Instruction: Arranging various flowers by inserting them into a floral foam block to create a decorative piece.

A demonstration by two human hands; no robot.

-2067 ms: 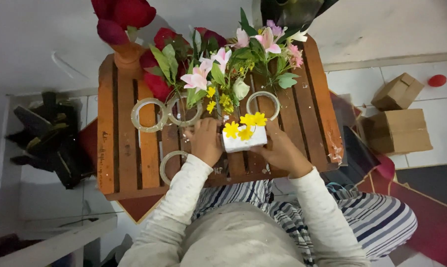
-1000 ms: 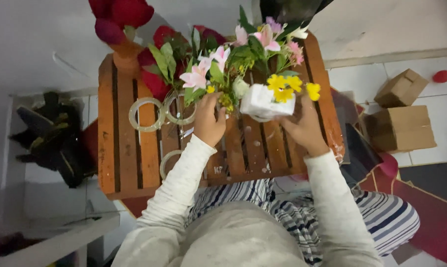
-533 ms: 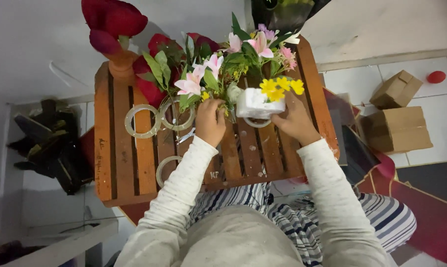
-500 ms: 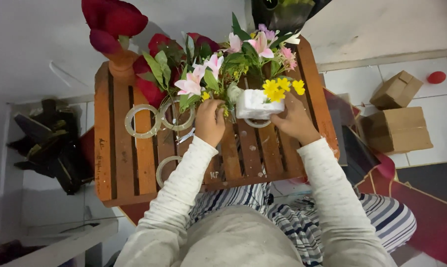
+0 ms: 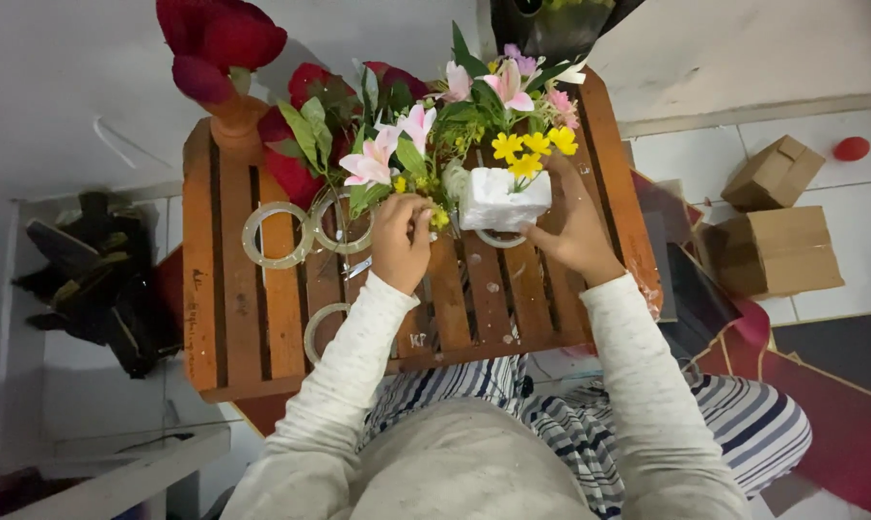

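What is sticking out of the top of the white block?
Small yellow flowers stand up from the white foam block, which the right hand steadies. Their stem ends are hidden inside the foam.

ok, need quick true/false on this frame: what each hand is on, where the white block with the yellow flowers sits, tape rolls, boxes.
1. The right hand touches the white foam block. True.
2. The block carries red flowers. False: yellow flowers stand in it.
3. The left hand rests on a tape roll. False: it is at the flower stems beside the block; the tape rolls lie further left.
4. Cardboard boxes sit on the floor right of the slatted wooden table. True.
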